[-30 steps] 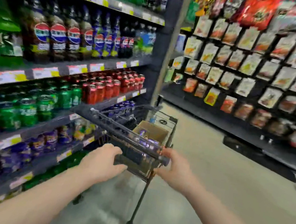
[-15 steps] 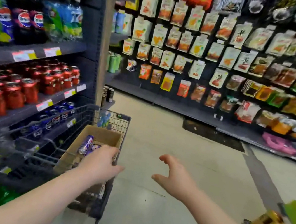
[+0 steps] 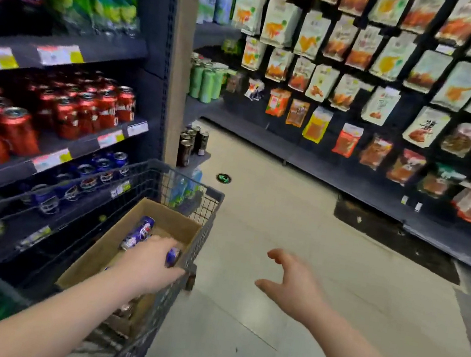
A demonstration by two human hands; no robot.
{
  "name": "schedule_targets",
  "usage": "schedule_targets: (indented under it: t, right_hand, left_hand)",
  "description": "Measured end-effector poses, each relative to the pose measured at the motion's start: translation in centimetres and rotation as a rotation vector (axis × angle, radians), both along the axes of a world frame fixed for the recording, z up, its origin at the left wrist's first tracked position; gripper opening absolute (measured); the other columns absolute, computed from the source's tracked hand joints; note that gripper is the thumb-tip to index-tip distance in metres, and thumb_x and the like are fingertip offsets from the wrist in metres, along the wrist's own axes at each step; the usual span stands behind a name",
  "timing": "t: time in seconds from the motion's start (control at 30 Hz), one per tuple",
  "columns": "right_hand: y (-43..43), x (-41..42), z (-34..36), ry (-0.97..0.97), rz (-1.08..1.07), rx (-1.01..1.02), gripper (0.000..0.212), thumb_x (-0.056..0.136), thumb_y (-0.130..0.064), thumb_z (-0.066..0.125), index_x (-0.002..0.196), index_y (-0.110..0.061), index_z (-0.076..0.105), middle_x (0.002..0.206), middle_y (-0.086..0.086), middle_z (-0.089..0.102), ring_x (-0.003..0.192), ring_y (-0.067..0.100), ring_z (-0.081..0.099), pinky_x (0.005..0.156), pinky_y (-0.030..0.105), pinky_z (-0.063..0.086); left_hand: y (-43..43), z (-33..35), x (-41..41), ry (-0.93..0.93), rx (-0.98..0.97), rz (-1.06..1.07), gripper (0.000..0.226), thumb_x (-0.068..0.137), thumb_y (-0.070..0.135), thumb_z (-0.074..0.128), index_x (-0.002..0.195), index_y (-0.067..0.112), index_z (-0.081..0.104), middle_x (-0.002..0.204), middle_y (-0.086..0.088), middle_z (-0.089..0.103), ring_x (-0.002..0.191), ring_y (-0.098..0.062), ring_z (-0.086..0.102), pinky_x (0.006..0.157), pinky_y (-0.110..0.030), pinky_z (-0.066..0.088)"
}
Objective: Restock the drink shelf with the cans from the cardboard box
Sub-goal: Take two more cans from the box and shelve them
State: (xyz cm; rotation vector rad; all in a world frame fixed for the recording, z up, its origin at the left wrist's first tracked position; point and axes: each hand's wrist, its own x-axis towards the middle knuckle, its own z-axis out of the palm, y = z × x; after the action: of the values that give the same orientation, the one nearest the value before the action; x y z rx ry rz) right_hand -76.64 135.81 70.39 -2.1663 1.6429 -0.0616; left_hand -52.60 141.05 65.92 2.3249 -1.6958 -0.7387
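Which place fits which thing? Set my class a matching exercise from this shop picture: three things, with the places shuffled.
Things:
1 red cans
2 cardboard box
3 right hand

Places:
A in the trolley
B over the floor
C on the shelf above the blue cans

Pairs: 1-C, 2-A, 3-B.
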Motion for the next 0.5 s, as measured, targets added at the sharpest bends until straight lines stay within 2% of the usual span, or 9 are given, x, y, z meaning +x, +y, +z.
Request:
schedule_targets:
  t: [0.07,0.17,0.3,0.5]
  right_hand:
    - [-4.2,-0.9,-0.1,0.0,0.074,0.012,0.058,0.083,-0.039,0.061,0.135,-0.023,0.04,0.141,-0.002,0.045,0.13,0.018,0.043,0.105,0.03,0.037]
    - [-10.4,-2.1,-0.3,0.03,0.151,0.026,0.058,0.083,-0.04,0.061,0.135,-0.024,0.04,0.139,-0.001,0.046,0.128,0.019,0.044,0.102,0.032,0.039]
    - [-17.1,-0.4,-1.4,0.039,0.285,0.069,0.057,0.083,-0.038,0.062,0.134,-0.021,0.042,0.138,0.003,0.047,0.127,0.022,0.045,0.104,0.034,0.039]
    - [-21.3,8.1,-4.9,0.038,0.534,0.174,0.057,0.081,-0.038,0.064,0.133,-0.023,0.044,0.141,0.002,0.046,0.129,0.021,0.045,0.104,0.032,0.039]
  left_hand:
    - [-2.3,-0.6,-0.3,-0.005,0.028,0.105,0.054,0.08,0.049,0.058,0.127,0.024,0.049,0.13,-0.002,0.051,0.117,-0.023,0.055,0.097,-0.033,0.046]
    - [-5.2,-1.1,-1.0,0.008,0.053,0.222,0.046,0.077,0.046,0.059,0.116,0.023,0.056,0.106,0.0,0.056,0.106,-0.025,0.06,0.09,-0.034,0.05]
    - [-7.2,-1.8,-1.7,0.009,0.074,0.351,0.054,0.081,0.048,0.057,0.128,0.021,0.049,0.125,-0.005,0.055,0.113,-0.024,0.057,0.093,-0.033,0.048]
    - [-7.5,-3.5,1.4,-0.023,0.137,0.559,0.056,0.084,0.046,0.055,0.135,0.026,0.043,0.136,-0.003,0.049,0.122,-0.02,0.053,0.098,-0.028,0.044]
